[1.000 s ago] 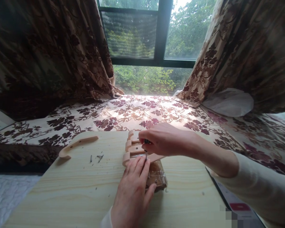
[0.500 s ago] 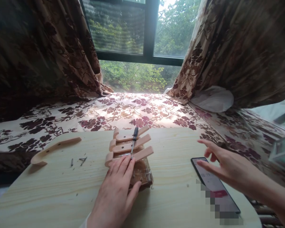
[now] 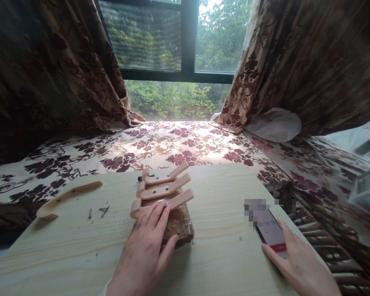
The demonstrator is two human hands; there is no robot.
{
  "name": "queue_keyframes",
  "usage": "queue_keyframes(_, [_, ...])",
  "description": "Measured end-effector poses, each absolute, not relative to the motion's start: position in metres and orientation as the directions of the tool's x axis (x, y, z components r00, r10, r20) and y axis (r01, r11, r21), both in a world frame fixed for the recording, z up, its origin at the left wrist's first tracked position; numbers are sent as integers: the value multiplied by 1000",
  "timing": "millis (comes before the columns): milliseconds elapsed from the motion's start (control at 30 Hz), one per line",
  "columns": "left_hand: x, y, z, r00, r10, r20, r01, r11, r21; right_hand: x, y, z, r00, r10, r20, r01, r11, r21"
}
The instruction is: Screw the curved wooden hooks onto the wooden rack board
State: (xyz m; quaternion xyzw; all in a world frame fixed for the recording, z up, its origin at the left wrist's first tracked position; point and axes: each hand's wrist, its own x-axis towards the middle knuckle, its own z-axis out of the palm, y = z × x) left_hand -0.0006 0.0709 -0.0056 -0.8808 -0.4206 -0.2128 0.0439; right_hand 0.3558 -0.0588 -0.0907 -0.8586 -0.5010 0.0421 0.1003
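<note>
Your left hand [image 3: 143, 248] lies on top of the near wood piece [image 3: 182, 199], with its grip wide and its thumb out on the brown block [image 3: 180, 225]. The near wood piece, the middle wood piece [image 3: 172, 188] and the far wood piece [image 3: 164, 179] sit in a row across the block, and a small black thing [image 3: 139, 178] pokes out at the left of the far one. Your right hand [image 3: 305, 263] has the phone [image 3: 269, 230] between thumb and fingers, at the right side of the table [image 3: 216, 213]. Over on the left are some little screws [image 3: 103, 211] and a loose bent wood piece [image 3: 77, 190]
</note>
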Motion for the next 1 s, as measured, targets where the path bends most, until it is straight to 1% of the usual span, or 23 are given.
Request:
queue_keyframes(100, [-1, 70, -5, 557, 711, 429, 759, -645, 84, 360, -56, -90, 436, 900, 11, 882, -424, -205])
queue_keyframes(133, [-1, 70, -5, 557, 704, 440, 761, -645, 69, 358, -49, -81, 405, 913, 34, 899, -391, -199])
queue_keyframes(167, [-1, 70, -5, 560, 695, 451, 763, -645, 45, 353, -36, -65, 343, 937, 69, 927, -325, -190])
queue_keyframes(200, [-1, 70, -5, 567, 683, 461, 765, -644, 14, 344, -17, -44, 277, 948, 154, 954, -253, -161])
queue_keyframes(233, [-2, 70, -5, 575, 671, 468, 767, -642, -21, 331, 9, -18, 223, 933, 282, 973, -195, -124])
queue_keyframes(267, [-2, 69, -6, 585, 657, 475, 766, -640, -58, 313, 41, 11, 133, 920, 369, 990, -110, -83])
queue_keyframes(300, [-3, 69, -6, 596, 644, 479, 765, -638, -95, 291, 76, 40, 0, 916, 400, 998, 25, -58])
queue_keyframes(333, [-3, 69, -6, 606, 634, 480, 763, -634, -127, 266, 113, 67, -174, 921, 348, 976, 209, -67])
queue_keyframes(367, [-3, 69, -7, 613, 627, 481, 763, -628, -153, 239, 150, 89, -364, 906, 215, 911, 395, -121])
queue_keyframes(400, [-3, 68, -7, 617, 624, 479, 764, -622, -174, 211, 183, 104, -497, 859, 121, 846, 511, -155])
queue_keyframes(467, [-3, 68, -9, 624, 625, 469, 765, -609, -207, 160, 236, 115, -652, 758, -21, 745, 634, -208])
queue_keyframes(533, [-3, 68, -11, 632, 621, 463, 764, -600, -237, 121, 266, 105, -732, 671, -114, 676, 698, -236])
queue_keyframes(633, [-4, 70, -15, 656, 601, 456, 746, -607, -273, 93, 283, 78, -780, 578, -239, 625, 735, -265])
queue_keyframes(733, [-7, 73, -19, 667, 592, 453, 733, -630, -256, 91, 289, 56, -799, 521, -299, 598, 741, -305])
queue_keyframes(833, [-8, 75, -21, 657, 599, 458, 733, -649, -202, 100, 289, 42, -812, 524, -258, 583, 739, -336])
queue_keyframes(933, [-8, 76, -21, 648, 601, 468, 733, -659, -169, 106, 286, 36, -814, 563, -141, 572, 738, -357])
queue_keyframes(1000, [-8, 75, -20, 641, 597, 482, 735, -659, -162, 108, 286, 42, -797, 601, -61, 580, 733, -356])
